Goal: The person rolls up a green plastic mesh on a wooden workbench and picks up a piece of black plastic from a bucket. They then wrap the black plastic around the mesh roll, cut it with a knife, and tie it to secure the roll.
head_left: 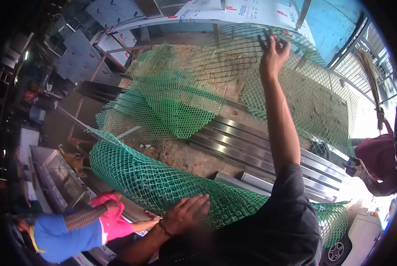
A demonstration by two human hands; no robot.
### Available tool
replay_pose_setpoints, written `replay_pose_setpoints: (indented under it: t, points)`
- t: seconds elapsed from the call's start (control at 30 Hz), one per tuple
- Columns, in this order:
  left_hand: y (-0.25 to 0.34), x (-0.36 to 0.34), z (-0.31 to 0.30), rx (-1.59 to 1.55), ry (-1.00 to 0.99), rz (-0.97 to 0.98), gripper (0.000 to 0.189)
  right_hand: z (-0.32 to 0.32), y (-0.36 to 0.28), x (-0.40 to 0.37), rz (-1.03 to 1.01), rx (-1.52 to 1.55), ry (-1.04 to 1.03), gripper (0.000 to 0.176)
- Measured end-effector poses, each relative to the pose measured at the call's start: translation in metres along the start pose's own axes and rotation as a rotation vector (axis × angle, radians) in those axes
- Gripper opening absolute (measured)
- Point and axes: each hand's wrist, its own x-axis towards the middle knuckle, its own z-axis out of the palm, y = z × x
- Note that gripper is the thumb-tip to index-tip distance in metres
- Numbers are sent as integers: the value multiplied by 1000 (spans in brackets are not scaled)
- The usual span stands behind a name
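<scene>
Mesh point(180, 102) held low and high.
Head view: the left hand point(185, 213), nearer, lies open and flat on the roll point(136, 177), whose long axis runs left to right just ahead; the right hand point(274, 53), stretched far up, hooks its fingers into the unrolled mesh.

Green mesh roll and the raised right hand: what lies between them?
Head view: shiny metal bars on the wooden tabletop, between mesh roll and right hand.
</scene>
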Motion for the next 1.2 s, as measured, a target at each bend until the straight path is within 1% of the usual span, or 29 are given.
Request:
replay_pose_setpoints:
  t: [0.03, 0.07, 0.1, 0.23, 0.3, 0.37, 0.4, 0.43, 0.5, 0.53, 0.57, 0.6, 0.63, 0.7, 0.73, 0.77, 0.8, 0.83, 0.9, 0.97, 1.0, 1.03, 1.1, 1.13, 1.17, 1.2]
  points:
    - [0, 0, 0, 4, 8, -7, 31, 11, -13, -12, 15, 4, -88, 16]
    - [0, 0, -1, -5, 4, -3, 31, 23, -21, -23, -19, 102, -131, 16]
    - [0, -1, -1, -14, -2, 2, 30, 34, -28, -32, -22, 124, -163, 15]
    - [-1, -5, 4, -4, -5, 10, 33, 64, -30, -61, 39, 179, -147, 17]
    - [-3, -5, 3, -6, -34, 16, 37, 65, -14, -69, 111, 214, -116, 15]
    - [-2, -6, 3, -33, -25, 22, 39, 26, 48, -63, 321, -240, 77, 16]
    - [-2, -6, 4, -50, -17, 7, 41, 6, 59, -71, 348, -267, 131, 16]
    - [-2, -8, 5, -51, -14, 35, 41, -7, 58, -77, 372, -289, 183, 16]
    - [-3, -9, 8, 0, -29, 29, 50, -15, 5, -94, 512, 87, 177, 15]
    - [-3, -6, 6, -13, -26, 38, 50, -33, 8, -100, 510, 23, 156, 16]
    - [-1, -5, 0, -62, -42, 10, 59, -47, 1, -106, 512, 3, 162, 16]
    - [0, -3, -3, -105, -51, -14, 69, -58, -5, -108, 608, 50, 99, 17]
    - [0, -3, -3, -111, -41, -5, 69, -62, -15, -103, 697, 103, 31, 17]
    - [-1, -4, -5, -165, -110, -24, 75, -66, -33, -90, 684, 93, 5, 19]
    - [-1, -3, -5, -174, -114, -25, 80, -60, -50, -81, 688, 96, 10, 24]
    - [-1, -4, -4, -175, -110, -14, 80, -56, -64, -72, 694, 97, 15, 31]
    - [-1, -5, -2, -168, -109, -19, 82, -55, -76, -56, 709, 54, -29, 50]
    - [-1, -4, -2, -159, -106, -28, 85, -56, -88, -42, 724, 39, -78, 55]
    - [1, -3, -5, -155, -107, -20, 88, -56, -111, -11, 750, -101, -183, 48]
    - [-1, -4, -5, -149, -107, -22, 91, -66, -134, 20, 700, -181, -349, 42]
    - [-1, -5, -3, -141, -92, -17, 94, -65, -141, 29, 687, -83, -264, 38]
    - [0, -6, -1, -135, -79, -10, 97, -54, -159, 32, 685, -50, -127, 33]
    - [0, -6, -1, -131, -78, -4, 97, -49, -190, 41, 695, -160, -177, 32]
    - [0, -7, -1, -124, -81, -1, 97, -70, -180, 59, 723, -141, -276, 29]
    - [0, -7, -2, -123, -76, -2, 97, -73, -187, 64, 720, -142, -281, 29]
    - [-1, -7, -3, -120, -74, 1, 98, -75, -196, 69, 705, -324, -357, 28]
